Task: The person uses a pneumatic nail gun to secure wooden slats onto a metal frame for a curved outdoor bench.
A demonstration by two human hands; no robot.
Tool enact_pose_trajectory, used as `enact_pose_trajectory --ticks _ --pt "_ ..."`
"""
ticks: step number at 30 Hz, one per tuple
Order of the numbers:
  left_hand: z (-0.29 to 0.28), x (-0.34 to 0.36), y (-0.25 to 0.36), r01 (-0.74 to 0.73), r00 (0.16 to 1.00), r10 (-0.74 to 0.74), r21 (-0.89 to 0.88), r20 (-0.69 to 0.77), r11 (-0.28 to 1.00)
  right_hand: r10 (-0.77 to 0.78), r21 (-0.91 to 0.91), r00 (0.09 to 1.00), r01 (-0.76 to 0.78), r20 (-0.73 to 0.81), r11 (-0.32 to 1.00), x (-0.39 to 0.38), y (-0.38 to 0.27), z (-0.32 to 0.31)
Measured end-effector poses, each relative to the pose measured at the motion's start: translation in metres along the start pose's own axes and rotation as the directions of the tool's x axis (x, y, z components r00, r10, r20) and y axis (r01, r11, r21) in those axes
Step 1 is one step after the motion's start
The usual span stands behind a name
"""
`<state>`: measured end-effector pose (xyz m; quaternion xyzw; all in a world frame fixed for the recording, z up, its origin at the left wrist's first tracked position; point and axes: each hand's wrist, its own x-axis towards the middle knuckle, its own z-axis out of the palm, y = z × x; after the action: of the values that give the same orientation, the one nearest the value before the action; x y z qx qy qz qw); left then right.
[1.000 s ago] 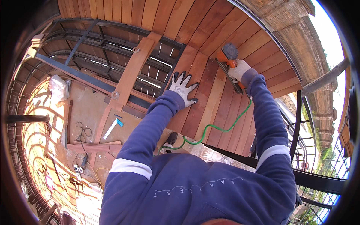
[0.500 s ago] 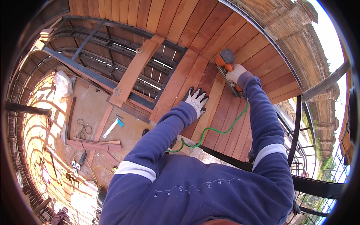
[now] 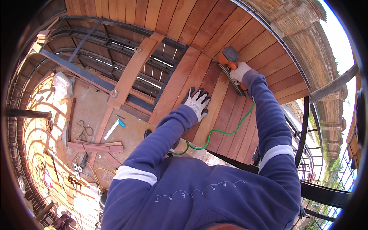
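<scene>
My left hand (image 3: 196,104), in a light glove with dark fingertips, lies flat on the reddish wooden deck boards (image 3: 211,76) with its fingers spread. Farther to the right, my gloved right hand (image 3: 240,72) is wrapped round the handle of an orange and black nail gun (image 3: 229,57). The tool rests over the boards, its long magazine slanting back toward me. A green air hose (image 3: 229,133) runs from its rear end, curves across the planks and passes toward my body. The tool's nose is hidden from this angle.
To the left, a loose plank (image 3: 134,73) lies across an open dark metal frame (image 3: 161,90). Offcuts (image 3: 96,147), a blue-handled square (image 3: 115,128), a corded tool (image 3: 83,161) and a plastic bag (image 3: 62,85) are on the lower floor. A metal railing curves along the right.
The whole view has shifted slightly to the left. My left hand stays flat on the boards, and my right hand keeps its hold on the nail gun at about the same spot.
</scene>
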<state>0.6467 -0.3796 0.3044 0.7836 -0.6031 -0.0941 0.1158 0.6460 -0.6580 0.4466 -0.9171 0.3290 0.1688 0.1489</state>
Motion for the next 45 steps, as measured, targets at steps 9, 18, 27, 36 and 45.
enact_pose_trajectory --ticks 9,18,27,36,45 --pt "-0.001 -0.001 0.0 -0.005 1.0 0.005 -0.019 -0.022 1.0 -0.023 0.043 1.0 0.022 0.012 0.999 -0.001 0.002 -0.002" --pt "-0.002 0.0 0.0 -0.011 0.999 0.01 -0.051 -0.033 0.999 0.011 0.014 0.992 -0.013 0.127 1.0 -0.006 -0.001 -0.014" --pt "-0.004 -0.001 -0.003 -0.041 0.997 0.039 -0.019 -0.069 0.999 -0.026 -0.049 0.989 0.033 0.147 0.998 0.0 -0.004 -0.015" --pt "0.001 -0.001 -0.001 -0.006 0.998 0.003 -0.044 -0.064 0.999 0.005 0.084 0.991 -0.016 0.133 0.996 -0.012 -0.01 -0.014" --pt "0.007 -0.002 0.0 -0.003 0.993 -0.005 -0.069 -0.119 0.998 0.018 0.104 0.999 -0.022 0.042 0.994 -0.011 -0.002 0.002"
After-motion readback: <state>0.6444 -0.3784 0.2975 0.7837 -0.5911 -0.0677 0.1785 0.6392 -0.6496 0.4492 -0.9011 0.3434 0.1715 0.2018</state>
